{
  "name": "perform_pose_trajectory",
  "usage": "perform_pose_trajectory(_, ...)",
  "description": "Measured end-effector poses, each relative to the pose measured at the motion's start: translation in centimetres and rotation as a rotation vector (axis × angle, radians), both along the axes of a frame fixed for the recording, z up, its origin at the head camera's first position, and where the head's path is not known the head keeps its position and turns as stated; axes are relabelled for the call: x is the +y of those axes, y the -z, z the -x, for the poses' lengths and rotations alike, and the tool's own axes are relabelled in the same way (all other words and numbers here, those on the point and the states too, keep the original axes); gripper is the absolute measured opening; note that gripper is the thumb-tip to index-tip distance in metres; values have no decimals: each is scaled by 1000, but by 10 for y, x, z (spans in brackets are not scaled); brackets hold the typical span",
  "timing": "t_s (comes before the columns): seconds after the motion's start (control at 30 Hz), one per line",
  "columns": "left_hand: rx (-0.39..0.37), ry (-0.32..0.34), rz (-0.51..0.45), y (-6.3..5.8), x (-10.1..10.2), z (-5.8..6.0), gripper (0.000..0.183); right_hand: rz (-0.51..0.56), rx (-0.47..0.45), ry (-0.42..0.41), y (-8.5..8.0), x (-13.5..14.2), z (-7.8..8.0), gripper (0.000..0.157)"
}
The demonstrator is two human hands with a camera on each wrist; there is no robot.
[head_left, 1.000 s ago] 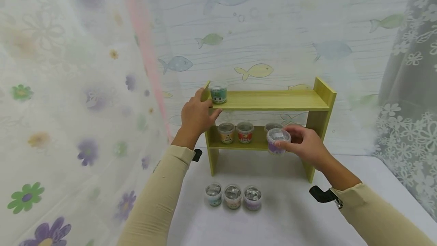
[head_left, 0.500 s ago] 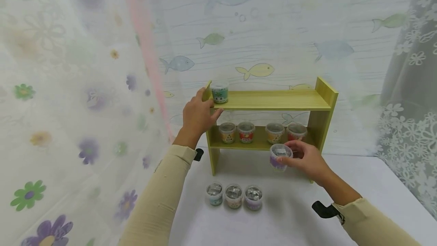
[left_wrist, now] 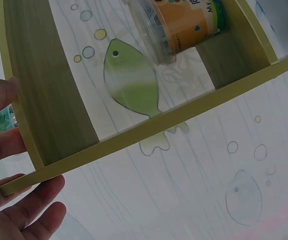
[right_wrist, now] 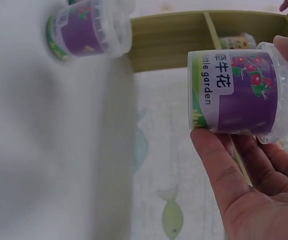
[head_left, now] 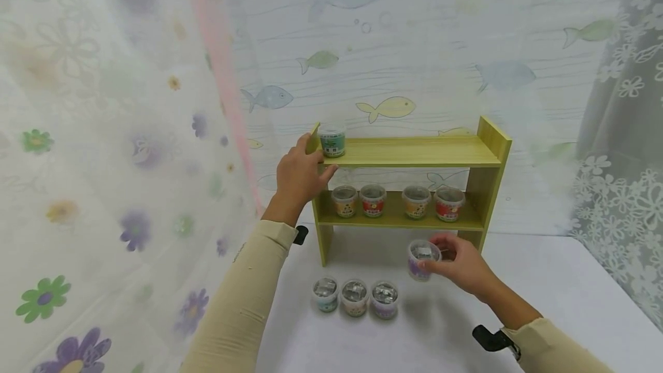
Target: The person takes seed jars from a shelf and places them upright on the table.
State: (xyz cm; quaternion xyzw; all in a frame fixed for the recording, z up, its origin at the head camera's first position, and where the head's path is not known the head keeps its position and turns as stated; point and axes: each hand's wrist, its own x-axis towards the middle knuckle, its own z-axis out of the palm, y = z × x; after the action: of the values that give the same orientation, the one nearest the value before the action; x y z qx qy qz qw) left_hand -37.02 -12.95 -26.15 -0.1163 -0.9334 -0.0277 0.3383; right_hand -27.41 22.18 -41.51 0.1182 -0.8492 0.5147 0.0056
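Note:
My right hand [head_left: 463, 263] holds a clear lidded plastic cup [head_left: 422, 260] with a purple label, in front of the shelf's lower right. In the right wrist view the cup [right_wrist: 238, 92] reads "little garden", thumb at its lid and fingers beneath. My left hand [head_left: 300, 171] grips the top left corner of the small yellow-green wooden shelf [head_left: 409, 151]; in the left wrist view its fingers [left_wrist: 44, 192] wrap the side panel's end. Just beside that hand, a green-labelled cup [head_left: 332, 141] stands on the upper board.
On the lower board stand orange cups [head_left: 345, 202] [head_left: 416, 202] and red cups [head_left: 373, 201] [head_left: 449, 205]. Before the shelf, a teal cup [head_left: 326, 295], a pinkish cup [head_left: 354, 298] and a purple cup [head_left: 384, 300] form a row on the white tabletop [head_left: 331, 344]. Patterned curtains hang behind and left.
My right hand has brought the purple cup down from in front of the lower board toward the tabletop, uncovering the orange and red cups at right. My left hand stays on the corner.

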Motion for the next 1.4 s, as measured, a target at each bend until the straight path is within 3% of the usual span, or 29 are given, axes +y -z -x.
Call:
perform_pose_trajectory(0.43,-2,5,15,1,-1,1,45,-36,-69,21,37,-6,-4,60)
perform_pose_trajectory(0.8,-1,9,5,0,0,0,46,-39,-65,20,71,-8,-6,57)
perform_pose_trajectory(1.4,3,3,8,1,0,-1,45,-89,-101,53,90,-17,-13,57)
